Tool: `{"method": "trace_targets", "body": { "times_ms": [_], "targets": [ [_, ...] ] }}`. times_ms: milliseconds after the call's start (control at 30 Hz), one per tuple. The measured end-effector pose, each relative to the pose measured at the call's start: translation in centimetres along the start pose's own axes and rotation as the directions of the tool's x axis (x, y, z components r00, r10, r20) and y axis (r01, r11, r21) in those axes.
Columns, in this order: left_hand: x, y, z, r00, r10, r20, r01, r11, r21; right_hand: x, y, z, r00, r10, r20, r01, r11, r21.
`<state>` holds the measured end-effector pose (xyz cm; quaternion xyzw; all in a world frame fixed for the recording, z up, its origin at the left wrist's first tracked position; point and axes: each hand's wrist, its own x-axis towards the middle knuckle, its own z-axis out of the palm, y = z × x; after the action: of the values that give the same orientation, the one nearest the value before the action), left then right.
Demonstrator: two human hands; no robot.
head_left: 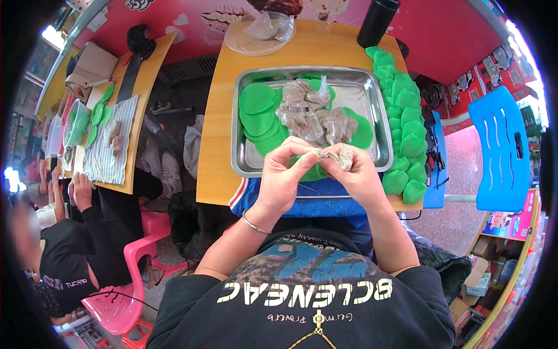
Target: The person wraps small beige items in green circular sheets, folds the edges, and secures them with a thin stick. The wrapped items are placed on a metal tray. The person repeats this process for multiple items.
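Note:
Both of my hands meet over the near edge of a metal tray [237, 139]. My left hand [279, 177] is closed in a pinch, thumb against forefinger, at a small bit I cannot make out. In my right hand [359, 177] is a grey-brown lump [345, 157], seemingly wrapped in clear film, its end reaching the left fingertips. Beyond them, several clear bags of grey-brown material [302, 122] lie in the tray. Flat green petal-shaped pieces [258, 99] are spread under and beside these bags.
Overlapping green pieces [404, 125] line the table's right edge. At the back stand a clear plastic bowl [244, 42] and a black cylinder [378, 23]. A blue chair [500, 151] is at right. On the left, another person sits on a pink chair [119, 308] at a second table [152, 70].

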<state>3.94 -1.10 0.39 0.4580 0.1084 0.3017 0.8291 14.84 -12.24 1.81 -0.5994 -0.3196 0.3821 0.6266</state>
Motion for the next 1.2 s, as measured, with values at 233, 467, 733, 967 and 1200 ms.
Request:
{"method": "trace_targets", "body": {
  "times_ms": [233,467,733,967,1200],
  "targets": [
    [0.2,0.1,0.0,0.998,0.048,0.048,-0.051,0.997,0.066,0.3,0.2,0.2,0.996,0.027,-0.085,-0.026,1.000,0.006],
    [-0.1,-0.2,-0.5,1.000,-0.007,-0.001,0.007,0.996,0.094,0.4,-1.2,0.4,0.946,-0.306,0.106,0.317,0.803,-0.505],
    [0.0,0.0,-0.7,0.995,-0.079,-0.060,0.079,0.997,-0.002,0.4,0.1,-0.4,0.975,-0.147,0.167,0.183,0.957,-0.223],
    [-0.4,0.3,-0.3,0.970,-0.202,-0.132,0.184,0.974,-0.134,0.1,0.5,0.6,0.993,-0.112,-0.020,0.110,0.991,-0.081],
    [-0.5,0.0,-0.7,0.991,-0.110,-0.075,0.108,0.994,-0.035,-0.1,0.3,1.0,0.998,-0.043,-0.043,0.045,0.998,0.036]
  ]
}}
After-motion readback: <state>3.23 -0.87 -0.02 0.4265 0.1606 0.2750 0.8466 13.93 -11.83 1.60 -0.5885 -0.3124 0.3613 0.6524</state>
